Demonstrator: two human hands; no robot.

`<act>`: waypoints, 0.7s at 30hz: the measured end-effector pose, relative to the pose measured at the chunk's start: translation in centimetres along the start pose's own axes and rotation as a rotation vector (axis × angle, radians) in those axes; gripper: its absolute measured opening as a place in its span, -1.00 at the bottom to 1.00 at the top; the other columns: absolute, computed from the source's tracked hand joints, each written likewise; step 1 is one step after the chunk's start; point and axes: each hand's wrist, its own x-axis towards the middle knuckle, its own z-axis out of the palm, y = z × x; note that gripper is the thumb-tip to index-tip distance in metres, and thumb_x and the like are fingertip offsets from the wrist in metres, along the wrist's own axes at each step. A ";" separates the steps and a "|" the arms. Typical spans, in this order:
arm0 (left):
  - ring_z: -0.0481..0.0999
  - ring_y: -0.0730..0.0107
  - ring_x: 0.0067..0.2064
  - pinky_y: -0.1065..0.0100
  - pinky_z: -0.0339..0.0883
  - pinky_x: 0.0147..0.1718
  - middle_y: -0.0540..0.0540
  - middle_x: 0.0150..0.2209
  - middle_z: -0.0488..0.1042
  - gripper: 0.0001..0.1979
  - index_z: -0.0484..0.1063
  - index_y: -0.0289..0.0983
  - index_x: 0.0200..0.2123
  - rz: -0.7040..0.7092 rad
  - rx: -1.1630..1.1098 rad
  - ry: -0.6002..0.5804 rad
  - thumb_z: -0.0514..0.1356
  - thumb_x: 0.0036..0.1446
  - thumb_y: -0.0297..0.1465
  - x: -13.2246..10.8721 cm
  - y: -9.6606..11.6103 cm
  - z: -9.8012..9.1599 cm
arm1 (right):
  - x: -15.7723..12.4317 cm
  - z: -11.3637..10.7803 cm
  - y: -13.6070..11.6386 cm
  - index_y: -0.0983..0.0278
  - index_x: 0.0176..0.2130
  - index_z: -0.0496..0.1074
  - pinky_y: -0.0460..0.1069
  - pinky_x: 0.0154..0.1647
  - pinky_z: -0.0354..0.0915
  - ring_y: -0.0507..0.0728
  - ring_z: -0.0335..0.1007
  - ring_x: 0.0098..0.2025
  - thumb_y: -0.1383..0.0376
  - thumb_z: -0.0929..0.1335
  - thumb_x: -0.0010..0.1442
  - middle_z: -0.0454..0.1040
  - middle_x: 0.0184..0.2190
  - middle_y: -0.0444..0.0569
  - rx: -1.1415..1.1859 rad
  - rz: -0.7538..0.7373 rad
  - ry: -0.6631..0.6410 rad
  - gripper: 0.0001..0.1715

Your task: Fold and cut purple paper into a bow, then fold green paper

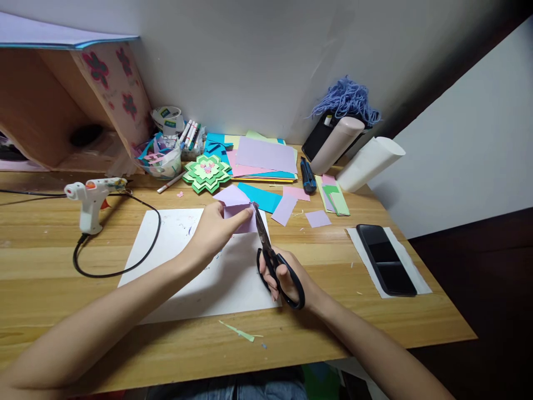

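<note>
Between the thumb and fingers of my left hand (pixel 214 225) is a piece of purple paper (pixel 233 196), held up over a white sheet (pixel 166 233). My right hand (pixel 287 272) grips black-handled scissors (pixel 264 236), fingers through the loops. Their blade tips touch the right edge of the purple paper, near my left thumb; whether they are cutting into it I cannot tell. Beyond the hands lie a blue paper strip (pixel 260 197) and small purple pieces (pixel 284 210). A layered green paper flower (pixel 207 173) with a pink middle rests behind my left hand.
A white glue gun (pixel 89 203) stands at left, its black cord looping onto the sheet. Behind are a tub of scraps (pixel 160 164), stacked coloured paper (pixel 266 155), a utility knife (pixel 307 175) and a paper roll (pixel 370 164). A phone (pixel 386 260) lies at right.
</note>
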 end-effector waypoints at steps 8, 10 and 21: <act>0.49 0.28 -0.27 0.34 0.29 -0.30 -0.15 -0.27 0.55 -0.65 0.49 -0.34 -0.28 0.027 -0.066 -0.042 0.29 -0.11 -0.22 -0.1 0.2 0.1 | 0.1 0.2 -0.3 0.29 -0.41 0.21 -0.16 -0.77 0.14 -0.10 0.03 -0.75 -0.39 0.20 -0.20 0.08 -0.72 -0.31 -0.007 -0.018 0.011 -0.19; 0.49 0.27 -0.26 0.34 0.29 -0.30 -0.15 -0.26 0.55 -0.65 0.50 -0.34 -0.27 0.025 -0.071 -0.040 0.30 -0.12 -0.23 -0.1 0.2 0.1 | 0.1 0.2 -0.3 0.29 -0.41 0.20 -0.17 -0.77 0.13 -0.11 0.02 -0.75 -0.38 0.21 -0.19 0.06 -0.72 -0.32 0.004 -0.019 0.016 -0.20; 0.47 0.21 -0.16 0.29 0.29 -0.20 -0.17 -0.19 0.54 -0.62 0.49 -0.34 -0.19 0.038 -0.097 -0.083 0.27 -0.08 -0.25 -0.2 0.0 0.1 | -0.1 0.4 -0.2 0.29 -0.42 0.20 -0.17 -0.79 0.11 -0.10 0.02 -0.77 -0.37 0.24 -0.20 0.07 -0.73 -0.32 0.035 -0.001 0.031 -0.22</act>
